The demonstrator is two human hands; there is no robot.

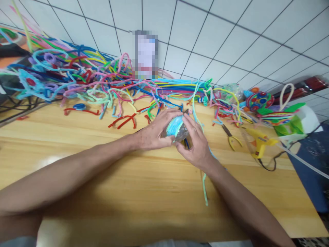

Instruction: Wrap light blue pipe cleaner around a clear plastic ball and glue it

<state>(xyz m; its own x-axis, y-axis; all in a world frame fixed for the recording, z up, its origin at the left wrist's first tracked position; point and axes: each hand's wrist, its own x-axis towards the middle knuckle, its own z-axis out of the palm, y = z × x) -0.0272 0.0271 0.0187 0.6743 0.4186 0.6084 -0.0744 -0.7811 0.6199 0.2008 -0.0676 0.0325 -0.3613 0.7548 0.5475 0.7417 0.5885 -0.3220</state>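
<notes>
Both my hands hold a small rounded object point(175, 126) above the middle of the table. Its left part is wrapped in light blue and pale green pipe cleaner, while the right part looks like clear, shiny plastic. My left hand point(159, 130) grips the wrapped side, thumb below and fingers over the top. Around the clear side curl the fingers and thumb of my right hand point(195, 142). A pale green pipe cleaner point(205, 190) runs from behind my right hand down the tabletop; its join to the object is hidden. Some dark blue pieces lie just behind the hands.
A tangled heap of coloured pipe cleaners point(102, 79) lines the back of the wooden table point(128, 192). A phone-like screen point(146, 55) leans on the tiled wall. To the right lie pliers point(232, 139), a yellow glue gun point(260, 140) with its cord, and a colourful coiled piece point(262, 100).
</notes>
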